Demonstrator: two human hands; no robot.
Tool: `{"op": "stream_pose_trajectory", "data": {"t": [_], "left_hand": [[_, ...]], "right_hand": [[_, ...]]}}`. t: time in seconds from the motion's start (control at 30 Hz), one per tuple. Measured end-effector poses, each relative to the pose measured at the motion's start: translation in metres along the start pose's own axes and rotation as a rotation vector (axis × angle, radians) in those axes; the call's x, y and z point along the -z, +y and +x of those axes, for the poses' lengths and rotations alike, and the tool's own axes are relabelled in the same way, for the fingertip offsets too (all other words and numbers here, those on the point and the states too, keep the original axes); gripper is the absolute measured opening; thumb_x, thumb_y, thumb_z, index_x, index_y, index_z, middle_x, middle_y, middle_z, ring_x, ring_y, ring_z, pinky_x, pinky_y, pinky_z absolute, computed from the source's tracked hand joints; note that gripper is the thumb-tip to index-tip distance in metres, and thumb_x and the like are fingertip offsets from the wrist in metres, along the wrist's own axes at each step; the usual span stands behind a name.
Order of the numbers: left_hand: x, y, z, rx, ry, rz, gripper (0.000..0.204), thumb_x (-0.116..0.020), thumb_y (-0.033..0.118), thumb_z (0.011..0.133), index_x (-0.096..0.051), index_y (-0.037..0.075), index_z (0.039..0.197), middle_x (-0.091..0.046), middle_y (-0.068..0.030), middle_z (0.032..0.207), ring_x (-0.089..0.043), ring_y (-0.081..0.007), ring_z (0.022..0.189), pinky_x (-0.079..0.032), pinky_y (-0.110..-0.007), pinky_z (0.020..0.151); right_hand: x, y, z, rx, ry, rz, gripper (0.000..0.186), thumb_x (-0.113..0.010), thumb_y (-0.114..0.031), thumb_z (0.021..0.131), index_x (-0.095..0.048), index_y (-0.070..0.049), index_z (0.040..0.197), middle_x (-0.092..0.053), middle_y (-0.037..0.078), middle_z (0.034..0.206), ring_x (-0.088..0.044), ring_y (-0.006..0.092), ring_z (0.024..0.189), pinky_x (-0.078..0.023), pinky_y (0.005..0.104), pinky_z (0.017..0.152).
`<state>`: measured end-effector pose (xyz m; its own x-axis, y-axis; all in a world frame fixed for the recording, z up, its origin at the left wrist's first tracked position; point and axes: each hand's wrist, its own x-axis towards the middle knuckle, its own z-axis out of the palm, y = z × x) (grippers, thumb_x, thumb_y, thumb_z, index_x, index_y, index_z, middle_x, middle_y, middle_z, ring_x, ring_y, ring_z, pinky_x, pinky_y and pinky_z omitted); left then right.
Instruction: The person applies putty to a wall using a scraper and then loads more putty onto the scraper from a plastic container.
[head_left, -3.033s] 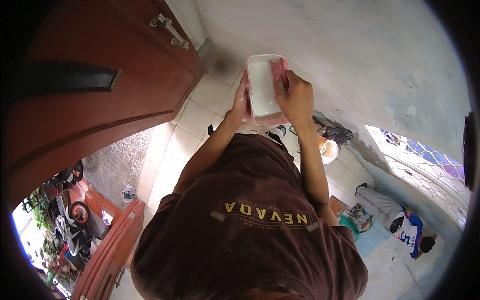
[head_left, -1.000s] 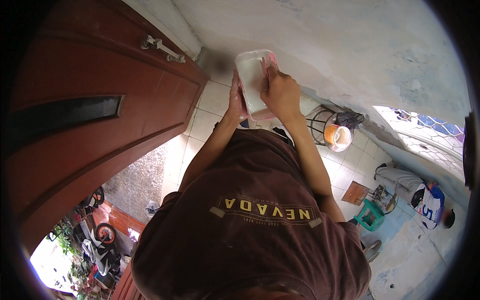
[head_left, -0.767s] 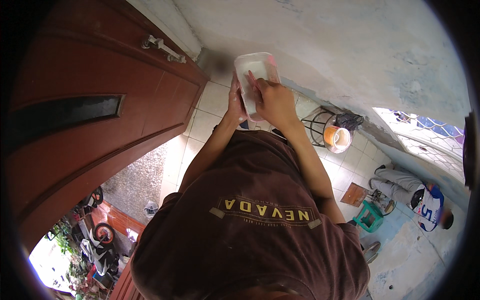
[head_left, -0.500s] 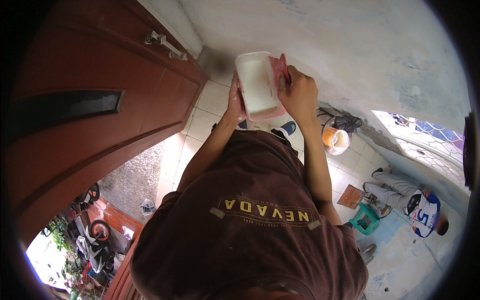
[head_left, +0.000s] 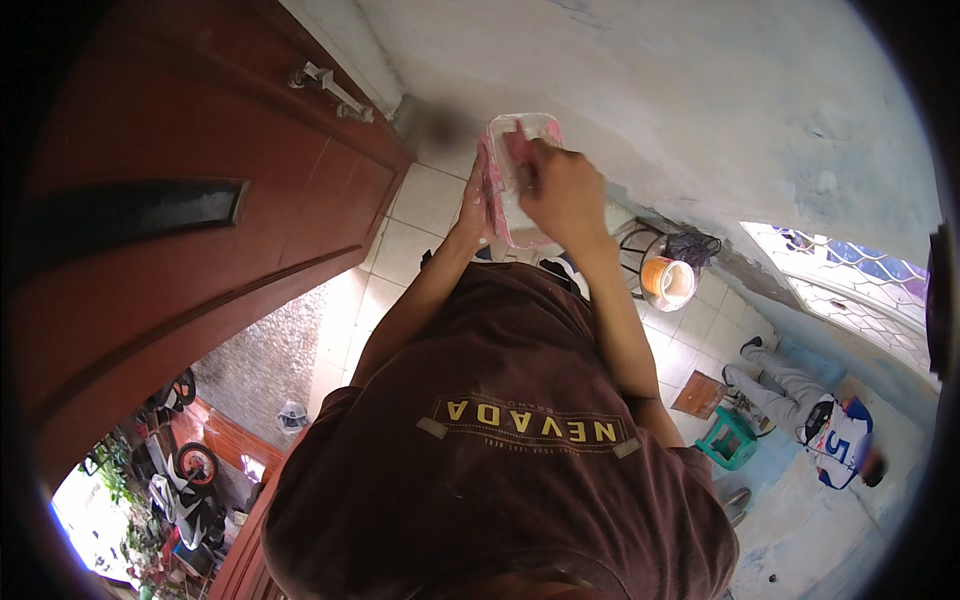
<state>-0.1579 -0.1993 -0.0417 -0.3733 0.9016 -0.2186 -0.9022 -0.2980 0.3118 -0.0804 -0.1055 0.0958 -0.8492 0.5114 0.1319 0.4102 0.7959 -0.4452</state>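
Observation:
My left hand (head_left: 474,208) grips the left side of a pink rectangular tub (head_left: 499,205) smeared with white paste. White specks dot the hand's skin. My right hand (head_left: 568,198) is closed around a red flat scraper (head_left: 519,148), whose outline is blurred by motion. The scraper is over the far part of the tub's opening; whether its edge touches the paste I cannot tell. My right hand hides part of the tub's right side and inside.
A patchy plastered wall (head_left: 700,90) rises ahead. To the left stands a reddish-brown door (head_left: 300,190). A bucket (head_left: 668,283) sits on the tiled floor at right, near a green stool (head_left: 728,438) and another person (head_left: 835,440) by the wall. Motorbikes are at lower left.
My right hand has moved left, carrying the scraper from the tub's right rim to over its opening. The tub looks narrower, turned or tilted in my left hand.

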Motion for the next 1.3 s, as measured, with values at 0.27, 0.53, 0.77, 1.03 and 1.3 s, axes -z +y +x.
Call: {"op": "stream_pose_trajectory", "data": {"t": [0.27, 0.53, 0.77, 1.03, 1.3], "left_hand": [[0.003, 0.003, 0.0, 0.037, -0.002, 0.089, 0.077, -0.04, 0.068, 0.103, -0.036, 0.015, 0.158, -0.051, -0.0096, 0.152, -0.056, -0.0261, 0.134, -0.046, -0.048, 0.114], [0.007, -0.004, 0.01, -0.044, -0.022, 0.124, 0.071, -0.04, 0.062, 0.106, -0.033, 0.015, 0.16, -0.046, -0.0081, 0.156, -0.049, -0.0244, 0.141, -0.041, -0.046, 0.118], [0.005, 0.008, 0.005, 0.004, -0.03, 0.052, 0.073, -0.038, 0.064, 0.106, -0.035, 0.014, 0.158, -0.046, -0.0099, 0.156, -0.049, -0.0258, 0.141, -0.042, -0.048, 0.118], [0.002, 0.009, 0.005, 0.008, -0.029, -0.027, 0.079, -0.036, 0.07, 0.103, -0.041, 0.011, 0.155, -0.053, -0.0148, 0.149, -0.056, -0.0294, 0.134, -0.047, -0.049, 0.113], [0.019, 0.008, 0.01, -0.038, 0.031, -0.015, 0.069, -0.038, 0.063, 0.106, -0.046, 0.011, 0.151, -0.058, -0.0102, 0.145, -0.059, -0.023, 0.131, -0.048, -0.047, 0.113]], "right_hand": [[0.045, 0.022, 0.023, -0.205, 0.018, 0.115, 0.019, -0.065, -0.019, 0.085, -0.07, -0.001, 0.087, -0.066, 0.021, 0.069, -0.066, 0.0423, 0.066, -0.053, 0.0481, 0.066], [0.031, -0.002, 0.031, -0.069, -0.038, 0.071, 0.018, -0.065, -0.017, 0.083, -0.07, -0.001, 0.089, -0.067, 0.022, 0.071, -0.067, 0.0422, 0.069, -0.054, 0.0486, 0.067], [0.027, 0.016, 0.014, -0.052, -0.119, 0.075, 0.015, -0.066, -0.017, 0.084, -0.067, -0.002, 0.086, -0.067, 0.021, 0.072, -0.067, 0.042, 0.071, -0.053, 0.0497, 0.066], [-0.018, 0.023, -0.007, 0.088, -0.046, 0.017, 0.012, -0.067, -0.015, 0.085, -0.067, -0.007, 0.093, -0.07, 0.019, 0.08, -0.069, 0.0417, 0.075, -0.054, 0.0521, 0.067], [-0.018, 0.027, 0.006, 0.026, 0.021, -0.038, 0.011, -0.065, -0.013, 0.086, -0.067, -0.006, 0.094, -0.071, 0.017, 0.081, -0.07, 0.0401, 0.073, -0.054, 0.0511, 0.064]]}}
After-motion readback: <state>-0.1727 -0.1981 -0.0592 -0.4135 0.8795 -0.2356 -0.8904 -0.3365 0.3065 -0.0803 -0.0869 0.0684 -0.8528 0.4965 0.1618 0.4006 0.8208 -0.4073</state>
